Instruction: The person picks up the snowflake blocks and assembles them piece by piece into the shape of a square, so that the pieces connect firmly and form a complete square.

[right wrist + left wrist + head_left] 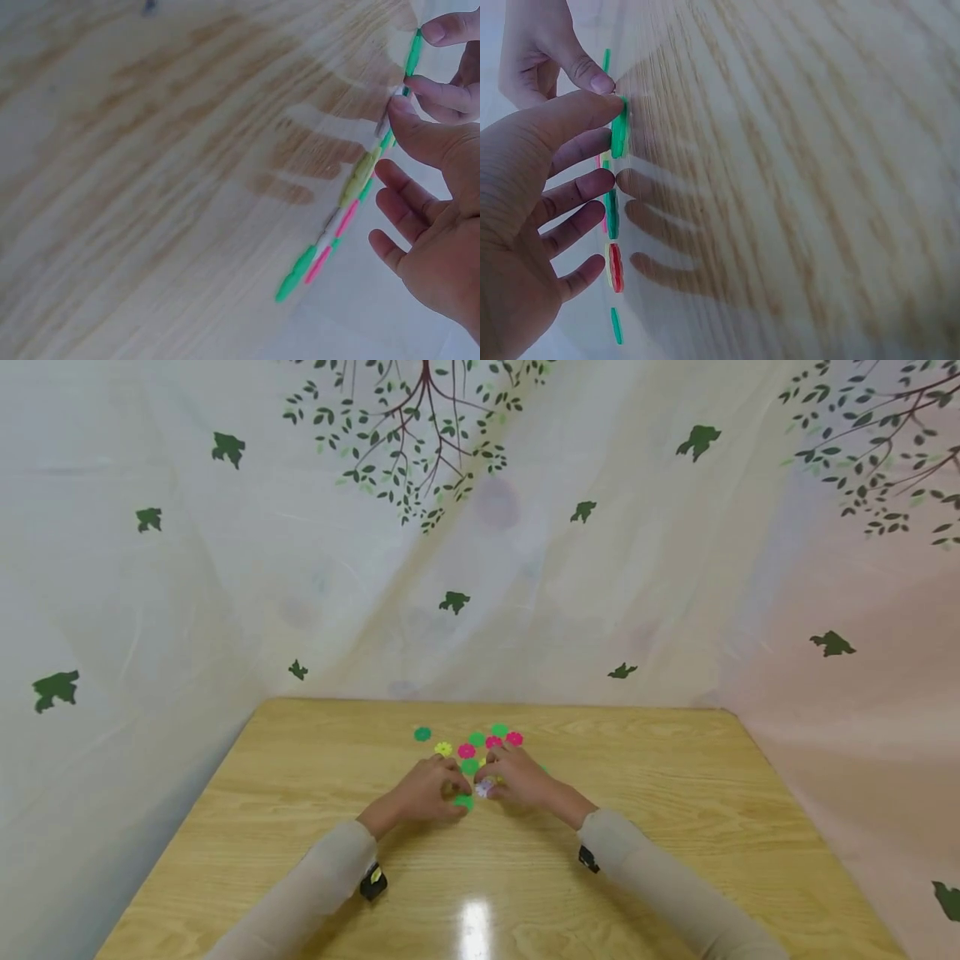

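Close Work in Bright Colors

A person's left hand (426,791) pinches a green disc (464,802) between thumb and forefinger, its other fingers fanned apart, over the near side of a colorful cluster on a wooden table (690,793). Just beside it, the right hand (525,777) clamps thumb and forefinger on a pale flower-shaped piece (484,788) (partly hidden by those same fingers). Whether either piece touches the tabletop, one cannot tell.

Beyond the fingertips lie three pink flowers (467,751), a yellow flower (443,749) and, at the cluster's far left, a teal disc (423,734). More green pieces (477,739) sit among them, one near the gap between the hands. Behind the table hangs a pale cloth (360,610) printed with leafy branches and dark green birds. A black device (373,882) shows below the cuff of the left sleeve (315,872).
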Demonstrator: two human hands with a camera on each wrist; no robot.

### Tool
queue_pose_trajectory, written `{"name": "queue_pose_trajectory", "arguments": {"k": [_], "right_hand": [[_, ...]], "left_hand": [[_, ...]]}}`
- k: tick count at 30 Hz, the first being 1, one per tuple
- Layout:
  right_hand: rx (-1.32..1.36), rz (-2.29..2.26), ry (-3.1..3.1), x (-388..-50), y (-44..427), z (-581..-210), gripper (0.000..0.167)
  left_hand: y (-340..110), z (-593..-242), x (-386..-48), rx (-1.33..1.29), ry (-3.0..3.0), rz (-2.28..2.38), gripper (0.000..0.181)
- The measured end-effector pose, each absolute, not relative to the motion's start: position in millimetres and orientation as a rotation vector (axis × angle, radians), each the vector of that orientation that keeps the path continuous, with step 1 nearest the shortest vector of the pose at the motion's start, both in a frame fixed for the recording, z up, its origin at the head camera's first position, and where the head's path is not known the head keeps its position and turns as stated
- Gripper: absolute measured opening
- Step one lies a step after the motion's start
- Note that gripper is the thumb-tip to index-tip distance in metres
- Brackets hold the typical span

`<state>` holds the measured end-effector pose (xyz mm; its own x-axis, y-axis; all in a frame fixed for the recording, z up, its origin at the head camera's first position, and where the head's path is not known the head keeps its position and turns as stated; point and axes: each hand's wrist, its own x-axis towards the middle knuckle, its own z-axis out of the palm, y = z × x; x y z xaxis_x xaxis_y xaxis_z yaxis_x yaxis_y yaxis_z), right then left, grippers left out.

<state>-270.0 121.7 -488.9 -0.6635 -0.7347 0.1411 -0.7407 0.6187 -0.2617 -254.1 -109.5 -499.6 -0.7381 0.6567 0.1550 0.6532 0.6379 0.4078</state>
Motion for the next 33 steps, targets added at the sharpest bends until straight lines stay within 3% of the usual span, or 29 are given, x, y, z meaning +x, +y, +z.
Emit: {"name": "queue_pose_trajectory", "arguments": {"k": [11, 23, 33], "right_hand": [[1.209, 0.721, -2.882, -272.3, 117.2, -485.1, 0.021], [1.066, 1.287, -2.805, -285.9, 125.8, -487.6, 0.005], [0.855, 1.439, -2.574, -290.9, 125.9, -484.3, 0.009]], "left_hand": [[-109.2, -496.9, -256.2, 1.109, 2.784, 0.85, 0.02], [-109.5, -505.4, -268.7, 0.772, 2.589, 1.365, 0.014], [-104.0, -486.0, -278.2, 0.618, 2.385, 1.74, 0.027]]}}
